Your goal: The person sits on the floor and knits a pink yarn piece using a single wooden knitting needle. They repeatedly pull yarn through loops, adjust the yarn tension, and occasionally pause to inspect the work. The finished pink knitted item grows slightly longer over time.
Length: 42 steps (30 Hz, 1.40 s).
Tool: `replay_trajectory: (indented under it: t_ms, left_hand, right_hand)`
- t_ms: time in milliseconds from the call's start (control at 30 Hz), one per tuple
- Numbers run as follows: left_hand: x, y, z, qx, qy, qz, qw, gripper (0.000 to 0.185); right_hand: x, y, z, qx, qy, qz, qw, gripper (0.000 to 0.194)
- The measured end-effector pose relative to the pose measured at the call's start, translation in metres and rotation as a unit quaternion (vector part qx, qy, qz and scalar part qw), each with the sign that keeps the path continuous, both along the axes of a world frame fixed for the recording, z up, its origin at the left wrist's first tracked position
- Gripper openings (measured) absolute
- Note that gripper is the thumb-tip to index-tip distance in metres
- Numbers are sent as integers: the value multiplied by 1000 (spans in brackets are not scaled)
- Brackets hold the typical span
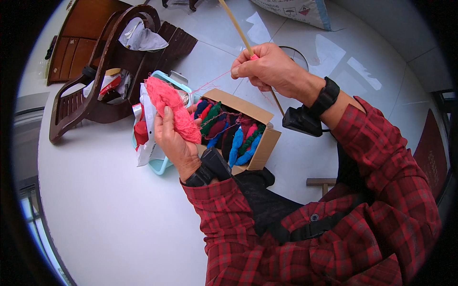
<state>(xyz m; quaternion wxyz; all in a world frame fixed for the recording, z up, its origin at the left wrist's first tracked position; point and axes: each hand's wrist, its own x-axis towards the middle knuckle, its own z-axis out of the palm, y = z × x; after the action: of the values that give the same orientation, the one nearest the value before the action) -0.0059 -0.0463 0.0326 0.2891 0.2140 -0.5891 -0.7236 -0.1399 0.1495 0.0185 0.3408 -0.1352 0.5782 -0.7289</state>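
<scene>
My left hand (pixel 175 143) holds a loose skein of bright pink yarn (pixel 173 109), thumb on top and fingers beneath. A thin pink strand (pixel 211 81) stretches from the skein up to my right hand (pixel 266 68). Gripped in that hand is a slender wooden stick (pixel 236 26), with a bit of pink yarn wound on it beside the fingers. Just right of the skein, below my right hand, stands an open cardboard box (pixel 266 152). Twisted yarn hanks in blue (pixel 234 146), green, maroon and pink fill it, with loose pink threads lying across them.
A light-blue plastic basket (pixel 159 168) with packets sits left of the box. Dark wooden chairs (pixel 107 71) holding cloth and bags stand at upper left. A printed sack (pixel 297 12) rests on the tiled floor at the top. A round metal hoop (pixel 304 60) lies behind my right wrist.
</scene>
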Motion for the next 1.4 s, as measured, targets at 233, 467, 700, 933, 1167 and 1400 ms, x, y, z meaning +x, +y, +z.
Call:
replay_trajectory:
  t_ms: [233,467,700,933,1167,1400]
  left_hand:
    - [2,-6,-7,-17,-33,64,997,27]
    - [2,-8,-8,-33,-37,90,995,20]
    - [2,-3,-2,-10,-39,101,994,19]
    - [3,-8,-4,1,-11,106,994,19]
    - [5,-13,-6,-18,-27,132,991,20]
    - [11,-20,-5,-21,-62,144,987,22]
  right_hand:
    - [2,-2,-4,35,21,-36,999,9]
    - [-1,-2,-8,47,37,-54,997,9]
    - [-3,-2,-9,54,21,-74,996,9]
    - [-7,0,-9,54,-10,-91,994,10]
    - [-18,13,-11,60,114,-73,989,12]
    - [-30,26,-8,-1,7,-134,991,17]
